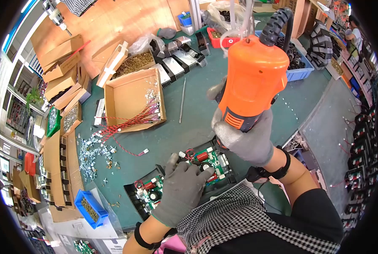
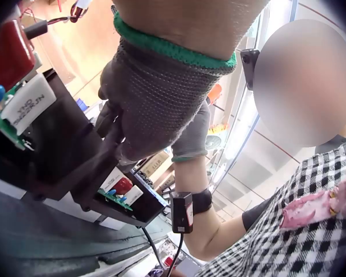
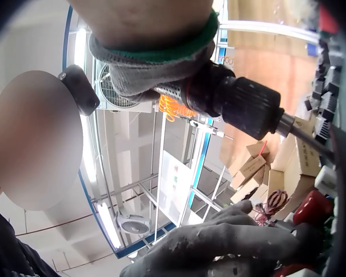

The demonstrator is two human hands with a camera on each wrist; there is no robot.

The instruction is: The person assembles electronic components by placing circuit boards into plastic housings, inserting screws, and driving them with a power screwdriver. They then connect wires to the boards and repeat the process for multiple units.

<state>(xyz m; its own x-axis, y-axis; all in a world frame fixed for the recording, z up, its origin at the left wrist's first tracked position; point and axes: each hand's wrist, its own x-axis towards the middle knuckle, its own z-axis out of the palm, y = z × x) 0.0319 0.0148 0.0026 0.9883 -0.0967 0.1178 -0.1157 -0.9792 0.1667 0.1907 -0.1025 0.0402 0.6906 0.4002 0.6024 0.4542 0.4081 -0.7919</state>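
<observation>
My gloved right hand grips an orange electric screwdriver, its body standing up over the table. In the right wrist view its black chuck and metal bit point at the edge of a black housing; the tip is hidden. Two green circuit boards with red and black components sit in black housings side by side. Across them lies my gloved left hand, fingers extended and touching the boards' parts. In the left wrist view, its fingers reach down beside the housing wall.
A cardboard box with red wires stands beyond the boards. Left of them are loose metal clips and a blue tray of screws. Finned heat sinks line the back; a metal rod lies mid-table. A blue bin stands back right.
</observation>
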